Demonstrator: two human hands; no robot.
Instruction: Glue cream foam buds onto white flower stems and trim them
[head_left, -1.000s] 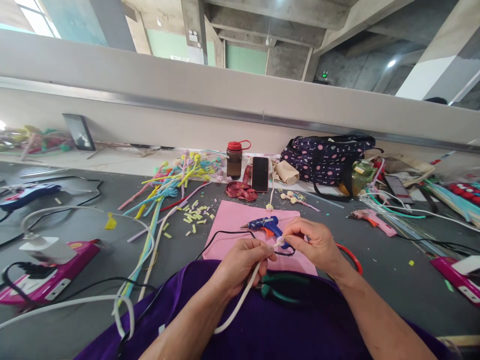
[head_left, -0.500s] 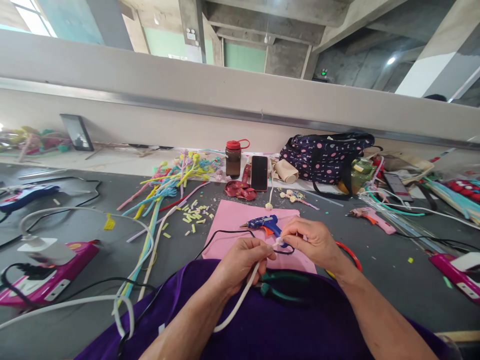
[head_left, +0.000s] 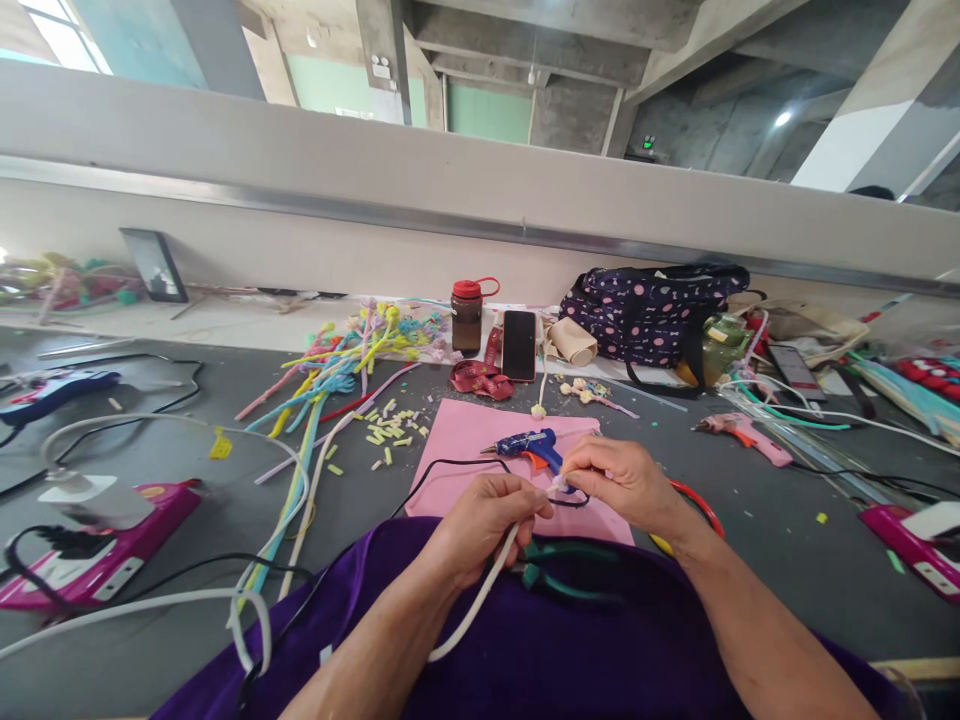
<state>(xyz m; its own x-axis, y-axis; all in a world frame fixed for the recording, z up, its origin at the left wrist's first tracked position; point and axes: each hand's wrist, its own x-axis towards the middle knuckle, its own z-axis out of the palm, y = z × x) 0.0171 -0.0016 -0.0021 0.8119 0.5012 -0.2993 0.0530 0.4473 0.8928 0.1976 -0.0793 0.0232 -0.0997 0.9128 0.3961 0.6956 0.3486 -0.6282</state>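
Note:
My left hand point(head_left: 495, 520) pinches a white cord point(head_left: 480, 605) close to its end; the rest of the cord hangs down over the purple cloth on my lap. Fingers of my right hand point(head_left: 622, 485) are closed on a small pale lilac piece point(head_left: 559, 484) at the cord's tip. Just behind them, a blue glue gun point(head_left: 529, 445) with an orange trigger lies on a pink sheet point(head_left: 442, 450). Dark green-handled pliers point(head_left: 570, 580) rest below my hands, partly in shadow. What exactly the lilac piece is, I cannot make out.
Left are cut yellow-green bits point(head_left: 390, 428), a pile of coloured stems point(head_left: 352, 370) and a magenta power strip point(head_left: 161, 515). Behind stand a bottle point(head_left: 466, 325), a phone point(head_left: 519, 347) and a patterned bag point(head_left: 637, 315). A pink glue gun point(head_left: 750, 440) lies right, its black cord trailing.

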